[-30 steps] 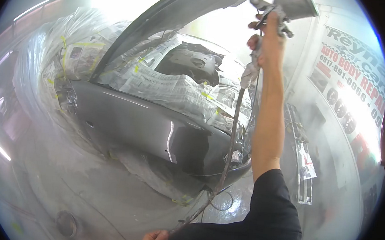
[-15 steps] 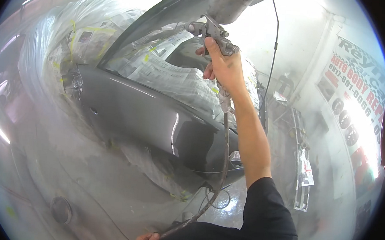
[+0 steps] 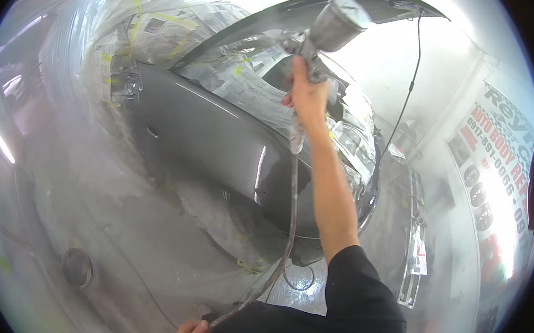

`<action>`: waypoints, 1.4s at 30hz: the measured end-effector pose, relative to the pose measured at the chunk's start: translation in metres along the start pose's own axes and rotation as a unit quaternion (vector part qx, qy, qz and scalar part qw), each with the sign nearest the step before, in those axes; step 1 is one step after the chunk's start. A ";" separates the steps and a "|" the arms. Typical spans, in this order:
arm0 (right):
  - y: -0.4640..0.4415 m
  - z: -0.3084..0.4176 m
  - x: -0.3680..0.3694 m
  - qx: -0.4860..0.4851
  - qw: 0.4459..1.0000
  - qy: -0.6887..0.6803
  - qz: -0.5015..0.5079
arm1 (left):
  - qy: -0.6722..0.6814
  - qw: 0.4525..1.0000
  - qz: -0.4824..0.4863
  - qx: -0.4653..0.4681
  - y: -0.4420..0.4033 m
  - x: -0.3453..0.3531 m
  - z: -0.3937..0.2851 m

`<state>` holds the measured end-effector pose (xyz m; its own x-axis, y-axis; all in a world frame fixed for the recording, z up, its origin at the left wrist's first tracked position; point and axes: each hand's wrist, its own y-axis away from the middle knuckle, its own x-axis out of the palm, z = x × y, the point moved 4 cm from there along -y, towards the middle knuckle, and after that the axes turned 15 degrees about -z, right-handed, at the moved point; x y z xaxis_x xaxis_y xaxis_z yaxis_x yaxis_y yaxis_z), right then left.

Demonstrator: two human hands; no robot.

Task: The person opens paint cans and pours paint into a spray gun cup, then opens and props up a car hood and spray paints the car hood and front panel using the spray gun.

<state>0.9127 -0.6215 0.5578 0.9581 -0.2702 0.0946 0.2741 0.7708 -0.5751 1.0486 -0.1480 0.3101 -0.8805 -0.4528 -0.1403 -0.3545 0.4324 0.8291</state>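
My right hand (image 3: pixel 309 101) is wrapped round the handle of a spray gun (image 3: pixel 308 50), with the thumb up along its back. A grey paint cup (image 3: pixel 341 23) sits tilted on top. From the handle's base an air hose (image 3: pixel 294 199) hangs down past my forearm towards my waist. Low in the view, my left hand (image 3: pixel 191 332) is closed on that hose. Beyond the gun is a glossy dark grey car fender (image 3: pixel 219 141), and the raised hood (image 3: pixel 253 16) arches behind it. The gun is apart from both panels.
Newspaper (image 3: pixel 262 104) covers the engine bay, and plastic sheeting (image 3: pixel 80 48) drapes the car at left. A thin cord (image 3: pixel 414 65) hangs from the hood's edge. A round can-like object (image 3: pixel 78 268) is on the floor. Parts stand by the right wall near a banner (image 3: pixel 498 139).
The view has shifted, so more of the hood shows. My right hand and the spray gun have moved, with the cup now leaning more to the right. My left hand keeps hold of the hose.
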 end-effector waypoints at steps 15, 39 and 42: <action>0.012 -0.063 0.055 0.224 0.931 -0.287 0.008 | 0.134 0.988 -0.078 -0.012 -0.038 -0.022 0.084; -0.014 0.030 -0.085 0.025 0.987 -0.148 -0.055 | 0.000 0.998 0.029 0.057 -0.074 -0.008 0.048; -0.019 0.016 -0.073 0.015 0.996 -0.069 -0.058 | 0.043 0.997 0.024 0.062 -0.038 0.006 0.018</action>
<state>0.8392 -0.6077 0.5747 0.9214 -0.2788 0.2707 0.3845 0.7560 -0.5298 1.0508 -0.1529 0.2683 -0.8687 -0.4927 -0.0508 -0.3539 0.5457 0.7596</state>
